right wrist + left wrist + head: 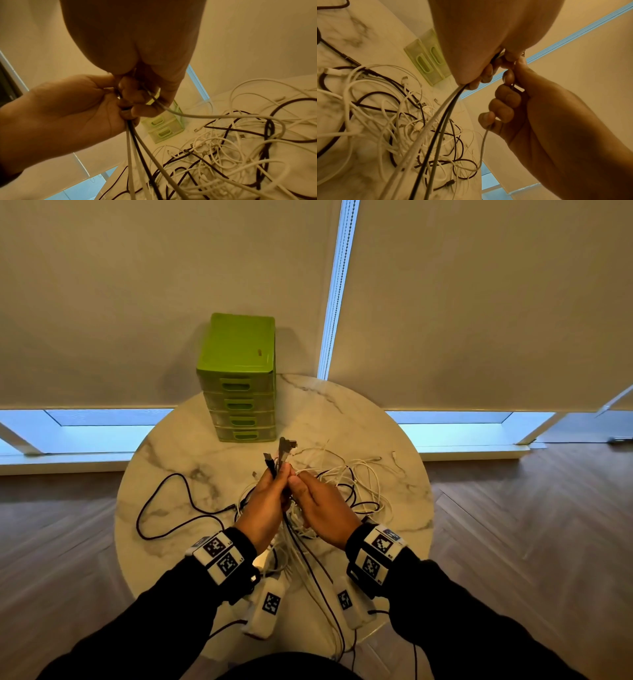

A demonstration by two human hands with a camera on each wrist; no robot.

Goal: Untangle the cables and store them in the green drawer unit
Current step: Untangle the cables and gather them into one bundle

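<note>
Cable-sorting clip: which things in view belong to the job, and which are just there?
Part of the job:
- cables gripped in the left hand
- grey cable held by the right hand
- tangled cables
- green drawer unit, drawers closed

Just there:
- marble table
- window blinds

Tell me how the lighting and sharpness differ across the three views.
Head view: sharp, dim warm room, cool blue daylight at the blind edges, wide-angle bending of the round table. Left wrist view: yellow cast, left hand a blurred mass. Right wrist view: same cast, right hand dark, cable pile soft.
</note>
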